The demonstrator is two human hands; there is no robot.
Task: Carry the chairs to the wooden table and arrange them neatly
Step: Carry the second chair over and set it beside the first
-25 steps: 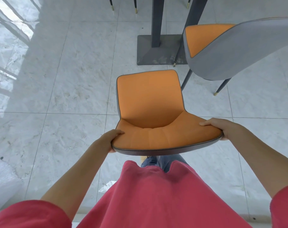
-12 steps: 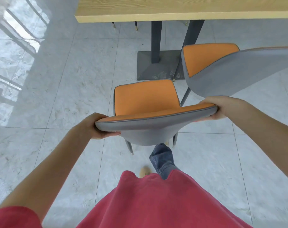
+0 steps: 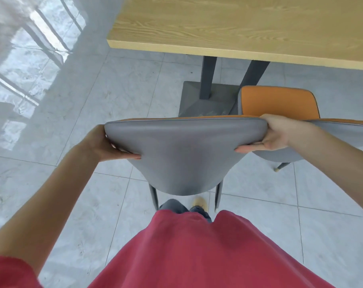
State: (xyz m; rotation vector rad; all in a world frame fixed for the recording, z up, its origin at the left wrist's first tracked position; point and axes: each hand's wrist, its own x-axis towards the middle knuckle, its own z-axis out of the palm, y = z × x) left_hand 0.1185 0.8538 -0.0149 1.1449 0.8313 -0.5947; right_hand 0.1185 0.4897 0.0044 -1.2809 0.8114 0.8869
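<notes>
Near the wooden worktop (image 3: pixel 238 26), your left hand (image 3: pixel 101 144) and right hand (image 3: pixel 278 134) grip the grey chair (image 3: pixel 182 154), fingers curled around its backrest edges.

Held chair (image 3: pixel 184 154) before table (image 3: pixel 238 28)

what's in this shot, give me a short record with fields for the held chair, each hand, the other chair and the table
held chair: grey-backed chair, grey back toward the camera, thin orange strip showing along its top edge
left hand: left hand grips the backrest's left edge
right hand: right hand grips the backrest's right edge
other chair: second chair with orange seat, on the right, by the table base
table: wooden table ahead, on dark legs
floor: pale marble tiles
</notes>
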